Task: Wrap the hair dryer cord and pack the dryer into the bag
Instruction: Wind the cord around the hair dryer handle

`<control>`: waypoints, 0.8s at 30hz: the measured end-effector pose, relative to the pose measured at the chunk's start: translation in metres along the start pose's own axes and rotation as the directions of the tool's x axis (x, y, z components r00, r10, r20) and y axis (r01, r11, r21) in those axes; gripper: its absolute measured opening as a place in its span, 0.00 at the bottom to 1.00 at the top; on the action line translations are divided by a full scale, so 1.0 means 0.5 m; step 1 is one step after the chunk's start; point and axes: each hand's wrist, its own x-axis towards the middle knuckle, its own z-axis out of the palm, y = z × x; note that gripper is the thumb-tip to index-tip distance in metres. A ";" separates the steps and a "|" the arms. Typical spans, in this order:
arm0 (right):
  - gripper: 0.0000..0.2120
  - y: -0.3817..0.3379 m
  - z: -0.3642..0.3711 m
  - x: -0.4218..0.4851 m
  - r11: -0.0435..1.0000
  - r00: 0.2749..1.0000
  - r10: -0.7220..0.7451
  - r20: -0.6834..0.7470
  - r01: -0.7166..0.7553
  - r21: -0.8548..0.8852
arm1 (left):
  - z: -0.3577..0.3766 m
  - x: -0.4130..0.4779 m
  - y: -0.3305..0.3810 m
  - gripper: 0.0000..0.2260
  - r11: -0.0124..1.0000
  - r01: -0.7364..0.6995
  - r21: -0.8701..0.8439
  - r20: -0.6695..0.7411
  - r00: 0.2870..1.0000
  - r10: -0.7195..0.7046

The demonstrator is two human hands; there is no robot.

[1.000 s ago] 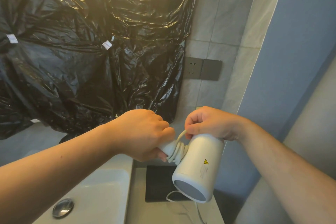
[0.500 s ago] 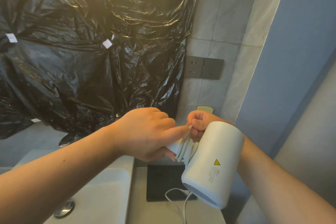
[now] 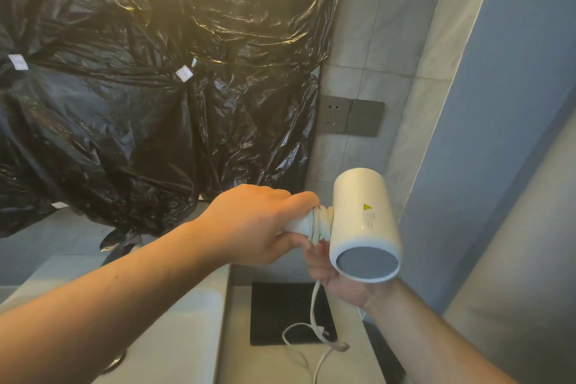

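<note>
Since the earlier frame my right hand (image 3: 330, 277) is dropping beneath the white cylindrical plastic hair dryer (image 3: 363, 221), pinching its limp white cord (image 3: 313, 299). My left hand (image 3: 249, 227) is clenching the handle above the table (image 3: 237, 337). I am judging the dryer light and slick; handle safest.

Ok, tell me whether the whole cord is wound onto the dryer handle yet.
No, only a few turns circle the handle; the rest of the cord hangs from the right hand down to the counter.

Pale countertop (image 3: 237, 358) bears a black mat (image 3: 280, 312) and loose cord (image 3: 339, 346).
</note>
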 end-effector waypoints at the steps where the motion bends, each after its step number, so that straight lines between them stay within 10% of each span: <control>1: 0.07 0.005 0.005 0.002 0.997 1.000 -0.008 -0.027 0.006 -0.074 | 0.002 0.001 0.000 0.22 0.999 0.053 -0.010 0.026 0.998 -0.053; 8: 0.03 -0.002 0.053 -0.012 0.716 0.944 -0.323 -0.073 0.192 -0.671 | 0.005 0.028 0.009 0.20 0.898 0.439 -0.014 0.186 0.884 -0.429; 14: 0.41 -0.016 0.064 -0.012 0.852 0.937 -0.333 -0.109 0.250 -0.460 | 0.024 0.041 0.034 0.19 0.799 0.602 -0.004 0.141 0.791 -0.595; 24: 0.25 -0.047 0.088 0.006 0.864 0.746 -0.454 -0.486 0.237 -0.443 | 0.075 0.037 0.068 0.18 0.770 0.629 0.103 -0.010 0.775 -0.632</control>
